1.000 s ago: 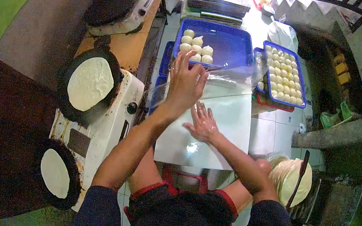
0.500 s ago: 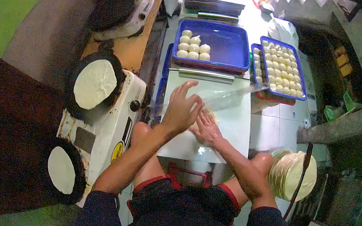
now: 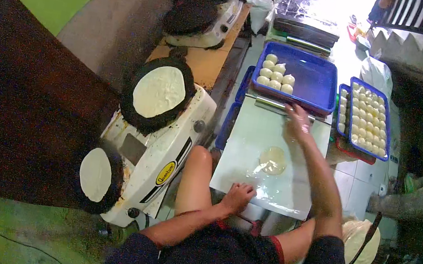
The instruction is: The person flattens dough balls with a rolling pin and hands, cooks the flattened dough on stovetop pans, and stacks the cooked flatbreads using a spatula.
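A thin, glossy round of dough point(image 3: 272, 161) lies flat on the wet white board point(image 3: 249, 138). At the board's far edge, my right hand point(image 3: 298, 124) reaches over a metal rod point(image 3: 271, 105), its fingers closed around the rod's middle. My left hand point(image 3: 238, 198) rests at the near edge with curled fingers; whatever they hold, if anything, is hidden. Beyond the rod, a blue tray point(image 3: 315, 82) carries several white dough balls point(image 3: 277, 76) on its left side.
Two flat dough rounds point(image 3: 159, 92) point(image 3: 96, 174) lie on dark pans at the left, on a white stove point(image 3: 189, 134). Another tray of dough balls point(image 3: 369, 119) stands at the right. A stack of flat rounds point(image 3: 363, 247) is at the lower right, with a dark stick across it.
My hands have moved apart, the right forward to the rod and the left back to the near edge. The raised clear sheet is out of sight, and the dough round is uncovered. The view has shifted left.
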A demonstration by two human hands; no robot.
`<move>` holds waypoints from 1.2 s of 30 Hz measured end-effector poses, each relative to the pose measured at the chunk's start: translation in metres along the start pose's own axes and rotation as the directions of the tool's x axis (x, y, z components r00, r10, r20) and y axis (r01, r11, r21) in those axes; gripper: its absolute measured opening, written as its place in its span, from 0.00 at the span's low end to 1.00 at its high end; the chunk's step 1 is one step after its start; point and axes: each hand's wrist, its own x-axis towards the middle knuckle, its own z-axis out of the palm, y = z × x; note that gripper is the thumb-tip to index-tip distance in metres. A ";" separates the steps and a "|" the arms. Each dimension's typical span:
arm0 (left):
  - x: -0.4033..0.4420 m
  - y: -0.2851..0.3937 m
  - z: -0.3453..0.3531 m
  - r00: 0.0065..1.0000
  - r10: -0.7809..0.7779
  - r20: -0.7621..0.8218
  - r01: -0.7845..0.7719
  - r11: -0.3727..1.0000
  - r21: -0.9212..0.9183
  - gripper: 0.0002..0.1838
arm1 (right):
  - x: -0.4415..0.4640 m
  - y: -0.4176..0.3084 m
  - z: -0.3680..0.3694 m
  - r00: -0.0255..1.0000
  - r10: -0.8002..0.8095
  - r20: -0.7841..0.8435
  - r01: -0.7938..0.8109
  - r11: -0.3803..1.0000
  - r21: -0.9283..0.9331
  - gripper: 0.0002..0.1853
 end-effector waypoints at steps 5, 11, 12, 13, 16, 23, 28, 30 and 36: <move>-0.010 -0.005 0.019 0.999 -0.052 0.002 0.051 0.990 -0.134 0.14 | -0.029 -0.020 0.052 0.936 -0.296 0.192 0.347 0.664 -0.663 0.38; -0.003 -0.001 0.004 0.997 -0.044 0.066 0.052 0.990 -0.128 0.13 | -0.205 -0.004 0.070 0.865 -0.490 0.106 0.428 0.610 -0.667 0.37; -0.002 0.000 0.004 0.997 -0.053 0.064 0.061 0.988 -0.141 0.13 | -0.220 -0.009 0.068 0.874 -0.475 0.101 0.417 0.628 -0.657 0.37; -0.003 0.000 0.004 0.996 -0.060 0.065 0.070 0.986 -0.150 0.13 | -0.212 -0.003 0.071 0.871 -0.485 0.077 0.398 0.606 -0.689 0.37; -0.002 0.004 -0.013 0.999 -0.033 0.039 0.041 0.975 -0.218 0.16 | -0.160 -0.017 0.066 0.880 -0.473 -0.044 0.310 0.642 -0.701 0.35; -0.004 -0.003 0.008 0.996 -0.036 -0.087 0.016 0.976 -0.219 0.11 | -0.211 -0.004 0.083 0.889 -0.456 0.043 0.357 0.632 -0.688 0.34; -0.001 -0.006 -0.001 0.998 -0.027 -0.064 0.011 0.971 -0.238 0.10 | -0.155 -0.021 0.076 0.925 -0.362 -0.121 0.214 0.754 -0.622 0.21; -0.003 -0.003 0.001 0.998 -0.035 -0.056 0.022 0.976 -0.217 0.11 | -0.159 -0.019 0.068 0.939 -0.312 -0.144 0.201 0.839 -0.505 0.22; -0.001 -0.004 -0.002 1.000 -0.015 0.002 0.015 0.982 -0.189 0.15 | -0.173 -0.005 0.053 0.983 -0.175 0.049 0.177 0.862 -0.476 0.31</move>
